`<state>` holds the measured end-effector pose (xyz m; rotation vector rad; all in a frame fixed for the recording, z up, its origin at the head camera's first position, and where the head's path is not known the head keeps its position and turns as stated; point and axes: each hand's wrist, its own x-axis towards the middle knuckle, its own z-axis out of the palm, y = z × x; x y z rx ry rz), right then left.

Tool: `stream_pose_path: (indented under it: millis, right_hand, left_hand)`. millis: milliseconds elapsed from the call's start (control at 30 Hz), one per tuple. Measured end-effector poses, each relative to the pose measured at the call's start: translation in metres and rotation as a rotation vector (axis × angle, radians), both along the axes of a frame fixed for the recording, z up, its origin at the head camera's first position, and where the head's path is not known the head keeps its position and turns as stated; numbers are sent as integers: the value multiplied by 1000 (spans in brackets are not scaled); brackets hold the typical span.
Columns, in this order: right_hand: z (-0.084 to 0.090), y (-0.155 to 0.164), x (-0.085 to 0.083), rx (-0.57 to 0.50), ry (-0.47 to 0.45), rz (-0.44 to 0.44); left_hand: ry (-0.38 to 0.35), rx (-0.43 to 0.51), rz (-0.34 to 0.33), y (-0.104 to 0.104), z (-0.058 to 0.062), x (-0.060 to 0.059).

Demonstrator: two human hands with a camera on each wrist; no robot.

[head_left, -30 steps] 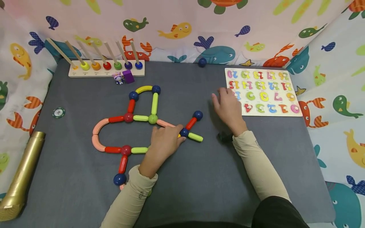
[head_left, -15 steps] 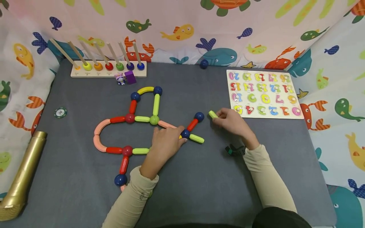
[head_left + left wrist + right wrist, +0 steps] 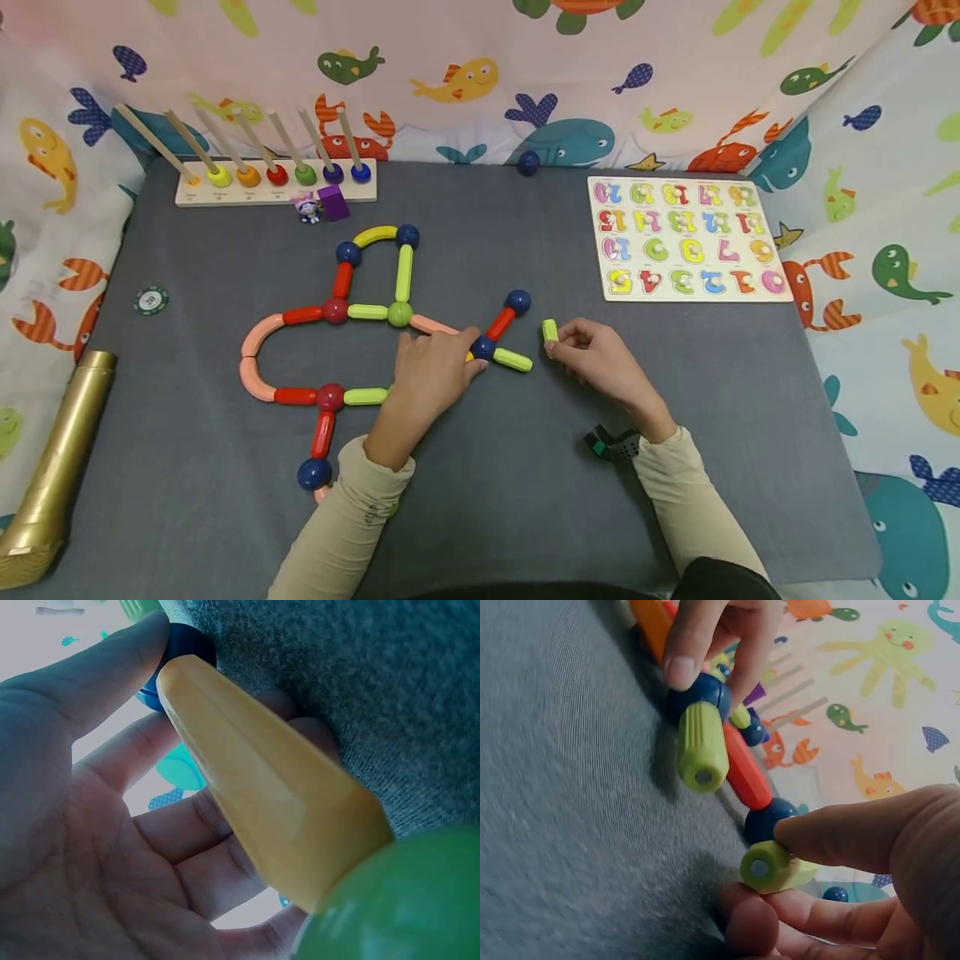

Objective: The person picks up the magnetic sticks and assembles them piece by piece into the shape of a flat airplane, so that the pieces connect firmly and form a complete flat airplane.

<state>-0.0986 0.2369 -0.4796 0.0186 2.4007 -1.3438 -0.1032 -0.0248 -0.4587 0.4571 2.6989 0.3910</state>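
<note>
My left hand (image 3: 429, 382) pinches a dark blue ball (image 3: 699, 697) between thumb and fingers. A yellow magnetic stick (image 3: 262, 780) runs from that ball to a green ball (image 3: 405, 907) in the left wrist view. From the same blue ball also branch a light green stick (image 3: 513, 360) and a red stick (image 3: 500, 324), the red one tipped by another blue ball (image 3: 517, 302). To the right, my right hand (image 3: 603, 358) holds a short light green magnetic stick (image 3: 550, 331) between thumb and fingers, its end pointing away from me. My left forearm hides part of the structure.
More joined sticks and balls (image 3: 335, 311) spread leftward. Beyond stand a peg counting board (image 3: 277, 192), a small figurine (image 3: 307, 207), a purple block (image 3: 333, 202) and a number puzzle (image 3: 693, 242). A poker chip (image 3: 152, 300) and a gold tube (image 3: 63, 458) lie left.
My right hand came back from beside the number puzzle with a light green stick, then moved nearer me, turning the stick more upright in view. My left hand stays at the blue ball.
</note>
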Motion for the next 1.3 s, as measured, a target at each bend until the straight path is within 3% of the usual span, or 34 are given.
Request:
stream_pose_path:
  millis: [133, 233, 500, 600, 700, 800, 1033, 1233, 1300]
  right_hand:
    - [0, 0, -14, 120, 114, 10]
    - [0, -1, -40, 196, 223, 9]
    - [0, -17, -170, 255, 494, 98]
    - [4, -22, -207, 297, 530, 160]
    - [5, -27, -232, 337, 526, 222]
    - [2, -33, -244, 375, 521, 252]
    - [0, -27, -243, 470, 486, 245]
    - [-1, -30, -250, 417, 455, 215]
    - [0, -34, -253, 449, 454, 250]
  left_hand:
    - [1, 11, -5, 0, -1, 0]
    - [-2, 20, -6, 0, -2, 0]
    - [1, 16, 6, -4, -4, 0]
    - [12, 24, -9, -4, -6, 1]
    - [30, 27, -7, -5, -6, 1]
    - [28, 26, 7, -7, -5, 0]
    - [30, 11, 10, -10, -3, -1]
    - [22, 21, 7, -10, -3, -1]
    - [24, 31, 3, -9, -5, -1]
